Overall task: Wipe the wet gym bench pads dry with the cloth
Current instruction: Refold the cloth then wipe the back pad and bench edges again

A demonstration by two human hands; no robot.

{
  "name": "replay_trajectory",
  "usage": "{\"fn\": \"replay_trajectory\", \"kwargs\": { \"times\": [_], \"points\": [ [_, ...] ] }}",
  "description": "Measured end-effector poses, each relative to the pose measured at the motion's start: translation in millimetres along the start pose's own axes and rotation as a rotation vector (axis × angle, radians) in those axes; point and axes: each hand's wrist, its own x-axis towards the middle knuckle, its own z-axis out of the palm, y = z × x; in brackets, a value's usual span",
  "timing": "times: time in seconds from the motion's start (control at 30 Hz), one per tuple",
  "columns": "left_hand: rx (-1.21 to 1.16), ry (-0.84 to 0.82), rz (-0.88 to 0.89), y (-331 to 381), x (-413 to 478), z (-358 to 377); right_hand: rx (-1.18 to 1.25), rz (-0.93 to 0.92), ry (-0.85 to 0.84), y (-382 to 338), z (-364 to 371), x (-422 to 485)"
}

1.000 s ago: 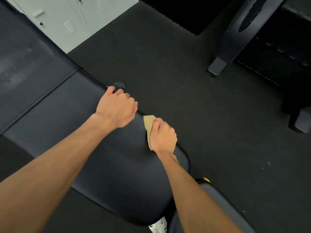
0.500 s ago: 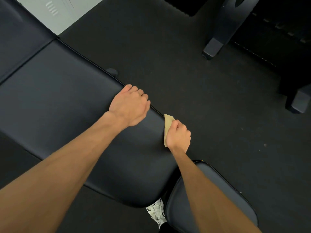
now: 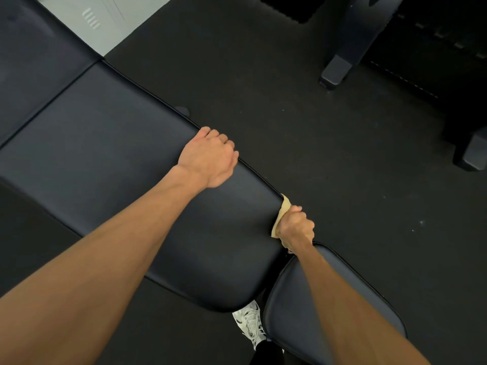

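Note:
A long black bench pad (image 3: 110, 154) runs from upper left to lower centre. A smaller dark seat pad (image 3: 297, 309) sits at its lower right end, and another pad (image 3: 34, 61) joins it at the upper left. My left hand (image 3: 209, 159) rests on the long pad's far edge, fingers curled over the rim. My right hand (image 3: 296, 227) is closed on a tan cloth (image 3: 280, 217), pressing it against the long pad's side edge near its rounded end. Most of the cloth is hidden under my fingers.
Dark rubber flooring (image 3: 329, 167) spreads to the right. A black machine leg (image 3: 336, 72) stands at upper right, another foot (image 3: 471, 154) at the right edge. Pale lockers (image 3: 105, 19) are at the top left. A white shoe (image 3: 250, 325) shows below the bench.
My right hand has slid the cloth along the pad's far edge toward its rounded end, from the top surface onto the side. My left hand has followed along the rim.

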Motion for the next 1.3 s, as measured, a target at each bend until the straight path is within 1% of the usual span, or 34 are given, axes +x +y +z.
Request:
{"fn": "replay_trajectory", "kwargs": {
  "times": [0.1,0.17,0.27,0.33,0.4,0.43,0.5,0.57,0.6,0.63,0.7,0.77,0.8,0.9,0.97,1.07,1.13,1.23,1.3],
  "points": [
    [-0.058,0.009,-0.013,3,-2,3,-0.045,-0.049,-0.046,5,-9,-5],
    [-0.128,0.045,-0.030,9,-8,5,-0.151,-0.126,-0.102,10,-13,-13],
    [-0.264,0.118,-0.031,32,-25,7,-0.315,-0.290,-0.152,17,-12,-40],
    [-0.319,0.142,-0.006,52,-38,11,-0.324,-0.299,-0.165,25,-9,-54],
    [-0.354,0.162,0.011,71,-53,17,-0.217,-0.226,-0.235,36,-6,-58],
    [-0.372,0.170,0.005,79,-58,19,-0.177,-0.222,-0.257,40,-5,-61],
    [-0.388,0.180,-0.010,96,-71,17,-0.144,-0.259,-0.240,45,-9,-72],
    [-0.414,0.202,-0.016,110,-81,14,-0.106,-0.237,-0.230,48,-16,-83],
    [-0.440,0.203,-0.034,116,-88,13,-0.106,-0.228,-0.245,50,-22,-87],
    [-0.475,0.191,-0.058,120,-95,11,-0.166,-0.255,-0.291,50,-29,-90],
    [-0.569,0.148,-0.124,126,-111,9,-0.214,-0.283,-0.360,48,-42,-87],
    [-0.700,0.109,-0.195,128,-131,4,-0.130,-0.263,-0.462,43,-53,-88],
    [-0.785,0.102,-0.237,127,-143,1,-0.127,-0.273,-0.513,38,-59,-97],
    [-1.071,0.092,-0.393,116,-174,-10,-0.192,-0.403,-0.639,19,-69,-134],
    [-1.289,0.119,-0.536,96,-197,-14,-0.239,-0.532,-0.704,-2,-71,-176],
    [-1.523,0.210,-0.740,57,-232,-15,-0.269,-0.772,-0.680,-43,-59,-232],
    [-1.624,0.293,-0.833,38,-243,-16,-0.247,-0.888,-0.608,-70,-53,-256],
    [-1.771,0.468,-0.988,-7,-265,-9,-0.260,-1.045,-0.549,-117,-26,-300],
    [-1.901,0.568,-1.065,-39,-274,-8,-0.309,-1.189,-0.499,-148,-13,-329]
  ]
}}
